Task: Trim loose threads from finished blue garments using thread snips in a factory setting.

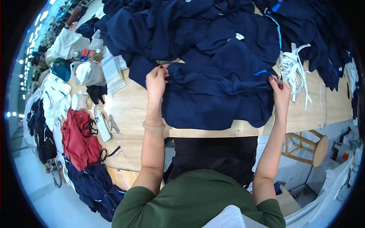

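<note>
A navy blue garment [216, 98] lies spread in front of me, its near edge close to the table's front edge. At its upper left corner my left hand [156, 81] pinches the fabric between closed fingers. My right hand [280, 93] grips the right edge and also keeps a small pair of thread snips [280, 81] with red on it tucked in the fingers. Near that hand a bright blue strip [261, 72] shows on the cloth. Folds hide the garment's exact kind.
More navy garments [182, 26] are heaped at the far side. White strips [292, 68] lie in a tangle on the right. To the left are a phone [102, 126], a red cloth item [80, 138] and plastic bags [89, 73]. A wooden stool [320, 148] stands below right.
</note>
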A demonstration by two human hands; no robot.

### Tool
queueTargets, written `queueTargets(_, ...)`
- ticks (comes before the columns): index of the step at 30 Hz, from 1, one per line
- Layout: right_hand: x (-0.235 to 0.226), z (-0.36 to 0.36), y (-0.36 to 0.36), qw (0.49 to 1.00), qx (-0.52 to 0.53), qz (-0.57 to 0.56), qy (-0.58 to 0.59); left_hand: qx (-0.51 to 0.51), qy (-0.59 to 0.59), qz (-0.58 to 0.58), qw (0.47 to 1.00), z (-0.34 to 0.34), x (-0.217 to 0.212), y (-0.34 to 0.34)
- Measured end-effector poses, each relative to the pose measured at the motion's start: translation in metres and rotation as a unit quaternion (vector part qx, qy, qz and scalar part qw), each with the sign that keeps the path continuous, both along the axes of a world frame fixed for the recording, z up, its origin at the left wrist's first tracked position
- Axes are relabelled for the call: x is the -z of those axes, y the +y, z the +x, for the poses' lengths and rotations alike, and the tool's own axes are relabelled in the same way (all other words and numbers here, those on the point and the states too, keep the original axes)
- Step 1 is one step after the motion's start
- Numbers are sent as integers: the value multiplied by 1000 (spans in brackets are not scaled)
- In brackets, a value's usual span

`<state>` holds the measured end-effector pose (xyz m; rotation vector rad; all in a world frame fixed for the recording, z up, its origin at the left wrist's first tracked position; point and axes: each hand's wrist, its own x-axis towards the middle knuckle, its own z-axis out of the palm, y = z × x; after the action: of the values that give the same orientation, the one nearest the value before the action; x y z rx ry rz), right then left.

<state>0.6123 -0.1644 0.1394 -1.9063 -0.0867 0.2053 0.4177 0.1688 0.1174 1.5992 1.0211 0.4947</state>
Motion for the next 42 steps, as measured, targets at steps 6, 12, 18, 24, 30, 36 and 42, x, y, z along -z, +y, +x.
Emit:
queueTargets(6, 9, -16, 2, 991, -27, 29, -131, 175, 41, -12, 984, -31, -30, 1)
queueTargets(12, 38, -36, -45, 990, 20, 20, -136, 116, -168, -268, 941, -74, -22, -14)
queueTargets(18, 41, -36, -44, 994, 19, -2, -111, 83, -214, -289, 929, -65, -13, -26)
queueTargets(24, 36, -35, -36, 993, 9, 30, -116, 61, -226, -322, 917, -62, -16, -29)
queueTargets(30, 16, -8, -39, 972, -66, 180, 132, 47, -226, -346, 909, -66, -14, -21)
queueTargets(36, 6, 11, -39, 946, -175, 127, 240, 57, -221, -337, 913, -66, -16, -20)
queueTargets(42, -8, 17, -39, 928, -284, 54, 235, 121, -202, -289, 928, -66, -23, -25)
